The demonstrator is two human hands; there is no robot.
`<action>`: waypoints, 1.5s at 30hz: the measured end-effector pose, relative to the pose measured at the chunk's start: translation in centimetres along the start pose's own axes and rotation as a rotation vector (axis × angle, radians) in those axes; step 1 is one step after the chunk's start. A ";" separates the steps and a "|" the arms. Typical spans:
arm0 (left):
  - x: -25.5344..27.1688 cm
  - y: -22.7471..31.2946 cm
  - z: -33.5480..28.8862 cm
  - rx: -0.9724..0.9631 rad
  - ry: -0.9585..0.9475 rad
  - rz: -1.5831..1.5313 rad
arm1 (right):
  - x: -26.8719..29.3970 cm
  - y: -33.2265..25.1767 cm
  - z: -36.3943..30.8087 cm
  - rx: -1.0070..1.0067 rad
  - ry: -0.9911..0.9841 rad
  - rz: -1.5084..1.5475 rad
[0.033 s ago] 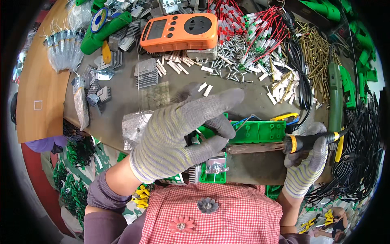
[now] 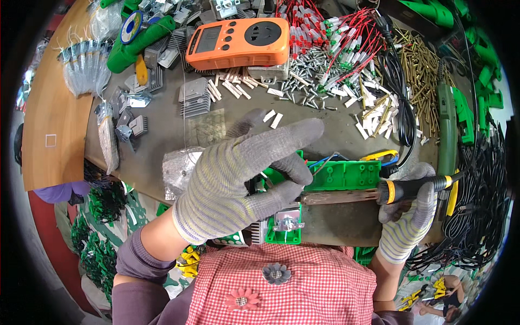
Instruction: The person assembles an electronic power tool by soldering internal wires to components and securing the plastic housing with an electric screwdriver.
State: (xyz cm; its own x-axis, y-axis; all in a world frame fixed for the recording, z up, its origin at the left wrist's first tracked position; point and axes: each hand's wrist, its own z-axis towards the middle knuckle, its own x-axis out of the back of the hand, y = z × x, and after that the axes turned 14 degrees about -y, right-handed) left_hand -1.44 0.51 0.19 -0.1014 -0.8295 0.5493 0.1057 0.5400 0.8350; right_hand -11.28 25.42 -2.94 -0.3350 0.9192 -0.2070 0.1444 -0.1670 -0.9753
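My right hand [image 2: 409,216], in a striped grey glove, grips the black handle of a soldering iron [image 2: 414,189] with yellow bands. Its brown metal barrel points left, toward my other hand's fingertips. My left hand [image 2: 238,179], gloved alike, has its index finger stretched out while thumb and another finger pinch together by the iron's front end. What lies in that pinch is hidden. Behind the barrel rests an open green plastic housing [image 2: 346,177], with blue and bare wire ends at its rim. Below the left fingers, a metal component [image 2: 288,219] sits in a green frame, beside a finned heat sink.
An orange meter [image 2: 238,43] lies at the back, near piles of screws [image 2: 309,81], red-wired indicator lamps [image 2: 352,43] and brass-coloured rods [image 2: 420,76]. Black cables [image 2: 471,206] hang at the right. A solder spool [image 2: 131,27] and bagged parts [image 2: 86,65] are at left.
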 end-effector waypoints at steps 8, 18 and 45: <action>-0.2 -0.1 -0.2 -0.042 0.046 0.077 | 1.3 0.6 -0.6 0.107 0.103 0.078; -0.1 -0.2 -0.2 -0.045 0.045 0.140 | -0.7 0.3 -0.3 0.079 0.147 -0.081; -0.5 -0.6 -0.8 -0.075 0.025 0.183 | 1.5 -1.7 1.1 0.234 0.066 0.278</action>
State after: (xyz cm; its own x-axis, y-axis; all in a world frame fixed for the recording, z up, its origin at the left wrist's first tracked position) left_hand -0.66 0.44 -0.59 -0.0496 -0.7221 0.6900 0.1938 0.6708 0.7159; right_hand -13.08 26.71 -1.64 -0.2507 0.8469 -0.4689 0.0026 -0.4838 -0.8752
